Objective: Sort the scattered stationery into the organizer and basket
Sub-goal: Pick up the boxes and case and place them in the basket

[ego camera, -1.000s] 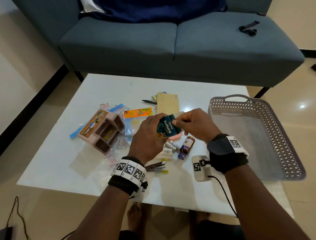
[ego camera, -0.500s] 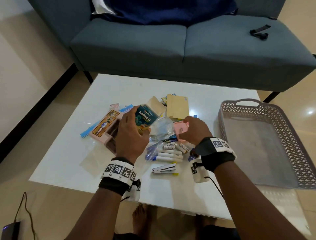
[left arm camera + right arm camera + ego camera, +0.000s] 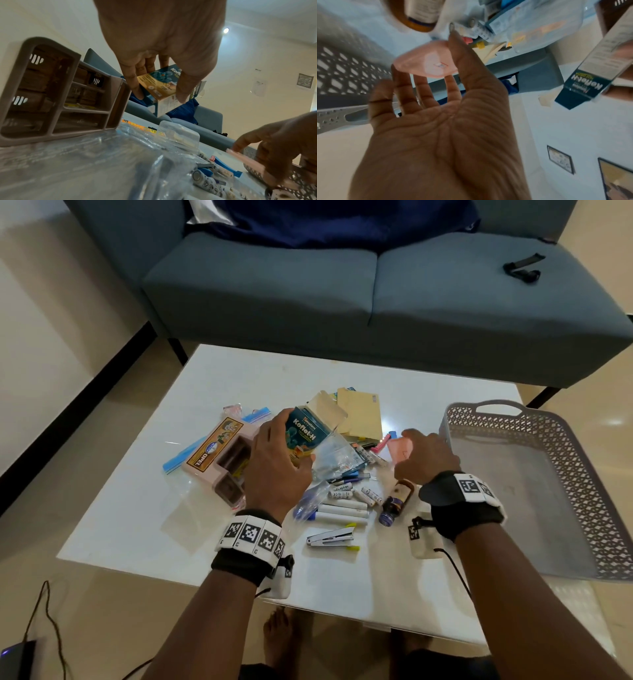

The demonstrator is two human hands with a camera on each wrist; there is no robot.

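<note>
The basket (image 3: 534, 474) sits bare and the organizer (image 3: 219, 460) looks nearly unfilled, so sorting has barely begun. Markers (image 3: 342, 508), a stapler (image 3: 330, 539) and a bottle (image 3: 395, 501) lie loose on the surface (image 3: 137, 508) between organizer and basket. The left hand (image 3: 274, 470) grips a box (image 3: 303, 433) just beside the organizer. The right hand (image 3: 424, 460) pinches a pink piece (image 3: 426, 63), perhaps an eraser, near the basket's rim.

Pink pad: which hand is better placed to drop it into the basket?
Right. The right hand already pinches the pink pad and sits next to the grey basket's near wall. The left hand grips the Koflet-H box over by the organizer.
</note>
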